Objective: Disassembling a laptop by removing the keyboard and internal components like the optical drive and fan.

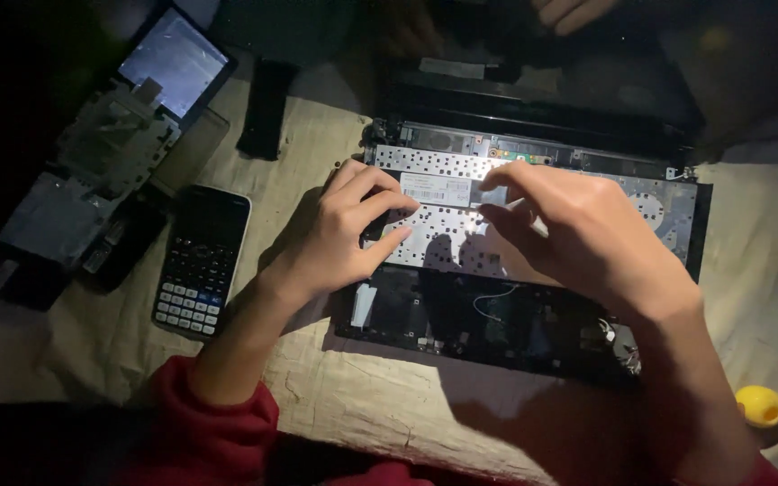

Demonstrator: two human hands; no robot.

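Both hands rested on the perforated silver metal keyboard backplate (pixel 533 216) lying crosswise in the opened black laptop chassis (pixel 497 333), left hand (pixel 339 234) curled at its left end, right hand's (pixel 578 234) fingertips pinching a small pale tab near its middle.

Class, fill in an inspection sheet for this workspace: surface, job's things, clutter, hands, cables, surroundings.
Surface: pale cloth, creased.
Job's things: opened laptop base; perforated metal keyboard plate lying on it.
Clutter: calculator, dismantled device, yellow object.
Hands: left hand and right hand both rest fingertips on the plate near its white label.
Cables: thin pale wire inside the base.
Surroundings: dark; another person's hand at top edge.
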